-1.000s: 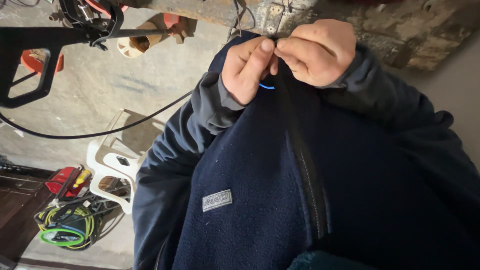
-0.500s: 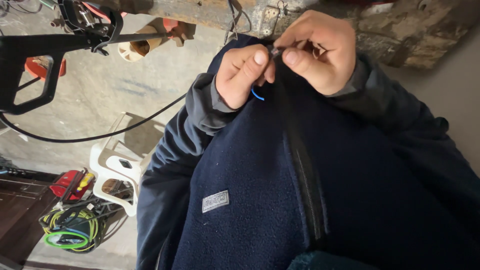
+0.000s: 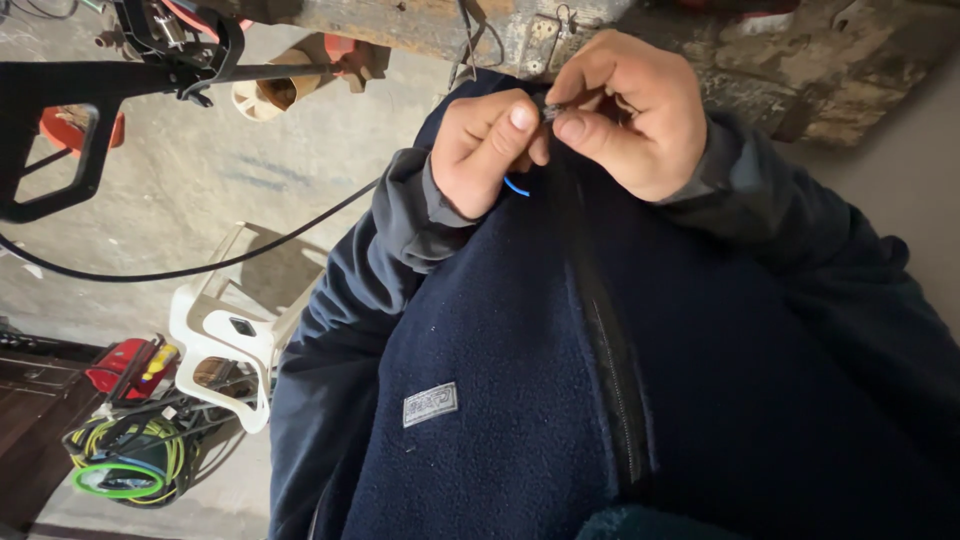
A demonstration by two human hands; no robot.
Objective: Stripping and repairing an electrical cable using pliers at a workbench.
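Pinched between thumb and forefinger of the right hand (image 3: 632,118), a small metal zipper pull (image 3: 551,112) sits at the lower end of the navy fleece jacket (image 3: 520,400) zip. Left hand (image 3: 482,150) grips the fleece edge beside it. White plastic chair (image 3: 222,335) stands on the concrete floor (image 3: 250,170), well apart.

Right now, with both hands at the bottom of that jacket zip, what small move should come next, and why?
Probably seat the zip's loose end into the slider before any pull. The right hand pinches the small metal slider between thumb and forefinger, the left hand grips the jacket edge beside it, and the zip looks unjoined there.
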